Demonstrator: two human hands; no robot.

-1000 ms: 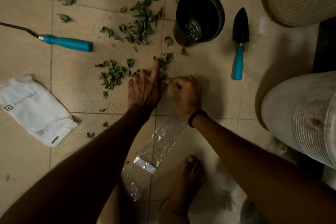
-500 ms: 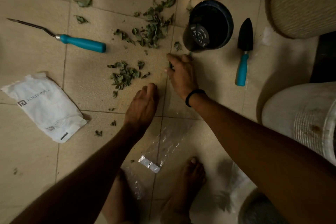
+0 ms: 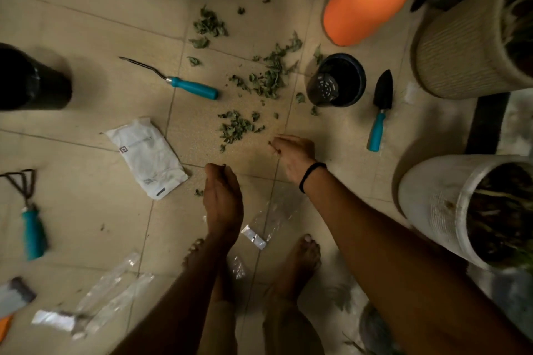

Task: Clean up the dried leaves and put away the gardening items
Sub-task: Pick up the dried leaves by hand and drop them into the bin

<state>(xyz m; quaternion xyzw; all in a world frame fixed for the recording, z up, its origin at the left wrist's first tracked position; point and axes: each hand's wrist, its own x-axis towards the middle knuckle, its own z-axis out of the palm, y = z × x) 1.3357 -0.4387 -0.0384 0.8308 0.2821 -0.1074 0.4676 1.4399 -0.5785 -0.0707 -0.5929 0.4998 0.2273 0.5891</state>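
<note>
Left hand back-on, palm hidden, grip not determinable; right hand fingers pinch scraps of dried leaves, bulk scattered on floor between hand fork and black pot; since prior frame right hand has withdrawn from pot, both hands now nearer clear bag.

A home's tiled floor with planters, trowel and sprayer.

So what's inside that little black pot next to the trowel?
Only its slotted drain base shows inside the black pot; it looks empty. The rest of the interior is lost in shadow.
</note>
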